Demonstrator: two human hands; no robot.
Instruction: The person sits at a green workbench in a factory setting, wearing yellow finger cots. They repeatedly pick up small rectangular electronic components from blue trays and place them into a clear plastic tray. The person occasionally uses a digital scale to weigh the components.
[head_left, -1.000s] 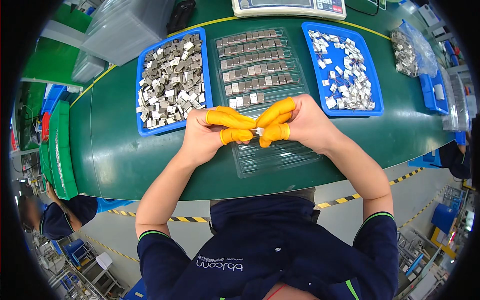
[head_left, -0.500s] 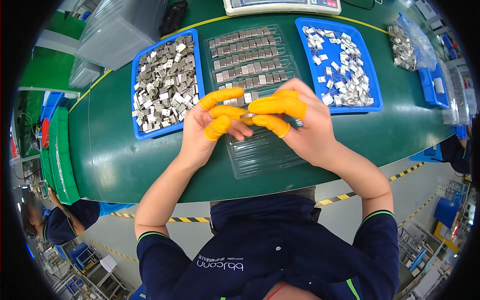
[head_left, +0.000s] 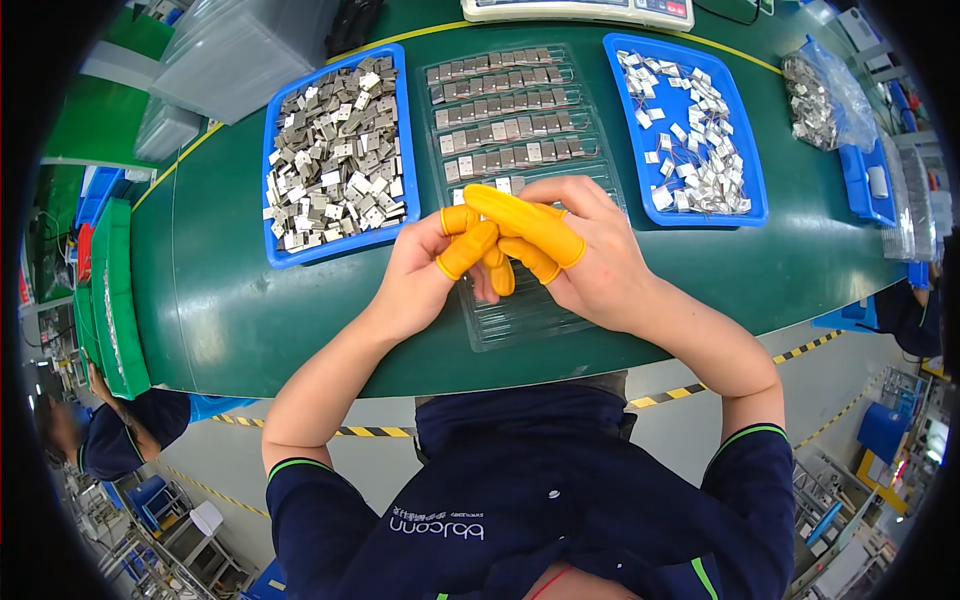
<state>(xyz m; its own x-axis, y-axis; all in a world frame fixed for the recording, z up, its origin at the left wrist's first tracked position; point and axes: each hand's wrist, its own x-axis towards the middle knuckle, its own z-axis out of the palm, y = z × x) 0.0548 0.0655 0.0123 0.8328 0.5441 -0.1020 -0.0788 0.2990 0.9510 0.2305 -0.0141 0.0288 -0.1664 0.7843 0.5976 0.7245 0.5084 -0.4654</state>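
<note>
My left hand (head_left: 428, 262) and my right hand (head_left: 580, 245) meet above a clear plastic blister tray (head_left: 510, 325). Yellow finger cots cover several fingertips on both. The fingers are closed and pressed together around a small metal piece, which they hide at this moment. Behind the hands, the blister tray's far rows hold metal connector shells with thin wires (head_left: 505, 130). A blue tray heaped with loose metal connector shells (head_left: 345, 150) lies to the left. On the right, another blue tray (head_left: 655, 120) carries small white connector parts with thin wires (head_left: 705, 180).
A white scale (head_left: 580, 10) stands at the far edge. Stacked clear plastic trays (head_left: 235, 70) are at the far left, a green bin (head_left: 118, 300) at the left end. Bagged metal parts (head_left: 815, 100) lie far right beside a small blue bin (head_left: 868, 180). A co-worker (head_left: 130, 430) is at lower left.
The metal piece that showed between my fingertips is now covered by them. My right fingers have folded over toward my left hand, and the fingers of both hands are closer together.
</note>
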